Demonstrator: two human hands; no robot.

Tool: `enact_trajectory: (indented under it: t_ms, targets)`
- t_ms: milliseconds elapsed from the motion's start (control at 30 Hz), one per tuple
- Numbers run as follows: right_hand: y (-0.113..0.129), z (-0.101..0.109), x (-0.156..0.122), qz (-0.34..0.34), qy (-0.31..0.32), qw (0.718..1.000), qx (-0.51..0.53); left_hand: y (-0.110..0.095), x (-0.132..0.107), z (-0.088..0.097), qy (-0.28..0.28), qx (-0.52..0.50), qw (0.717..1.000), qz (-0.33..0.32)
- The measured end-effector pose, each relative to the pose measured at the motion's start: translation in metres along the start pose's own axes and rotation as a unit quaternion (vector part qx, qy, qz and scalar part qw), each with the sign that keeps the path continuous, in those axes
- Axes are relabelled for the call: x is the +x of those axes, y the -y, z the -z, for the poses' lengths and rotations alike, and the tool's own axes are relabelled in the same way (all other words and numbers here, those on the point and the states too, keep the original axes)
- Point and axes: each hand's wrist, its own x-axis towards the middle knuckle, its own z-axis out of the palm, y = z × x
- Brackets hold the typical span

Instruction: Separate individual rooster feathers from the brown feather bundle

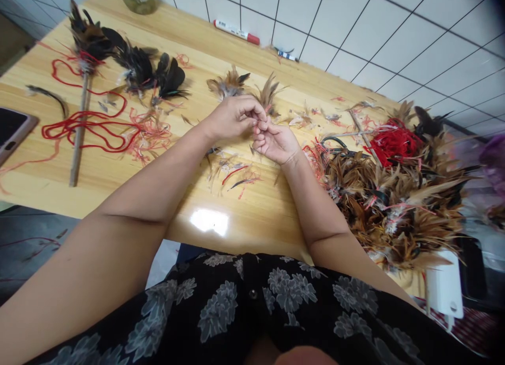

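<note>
My left hand and my right hand meet over the middle of the table, their fingertips pinched close together. A small bunch of brown feathers stands up from the left fingertips, with a bit of pinkish-red string at its base. What the right fingertips pinch is too small to make out. Just behind my left hand is another small feather bunch, brown and grey with dark tips. Loose feather bits and red string scraps lie on the wood below my hands.
At left lie a stick with dark feathers, red cord, black feather bunches and a phone. A big brown feather pile, red string and scissors are at right. A marker lies near the tiled wall.
</note>
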Motion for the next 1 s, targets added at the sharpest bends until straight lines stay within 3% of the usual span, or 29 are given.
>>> enact_trajectory:
  t_ms: [167, 433, 700, 1000]
  targets:
    - [0.0, 0.001, -0.001, 0.012, 0.012, 0.999, -0.027, 0.006, 0.002, 0.003, 0.011, 0.023, 0.996, -0.083]
    - [-0.002, -0.003, -0.003, -0.005, -0.001, 1.0, -0.014, 0.0, -0.001, 0.006, 0.021, 0.036, 0.999, -0.002]
    - [-0.006, 0.001, 0.004, 0.021, 0.002, 1.0, 0.0, -0.001, -0.003, -0.009, -0.053, 0.036, 0.998, 0.02]
    - [-0.01, -0.005, 0.005, 0.02, -0.018, 0.999, 0.038, 0.0, -0.002, -0.019, -0.09, 0.036, 0.995, 0.032]
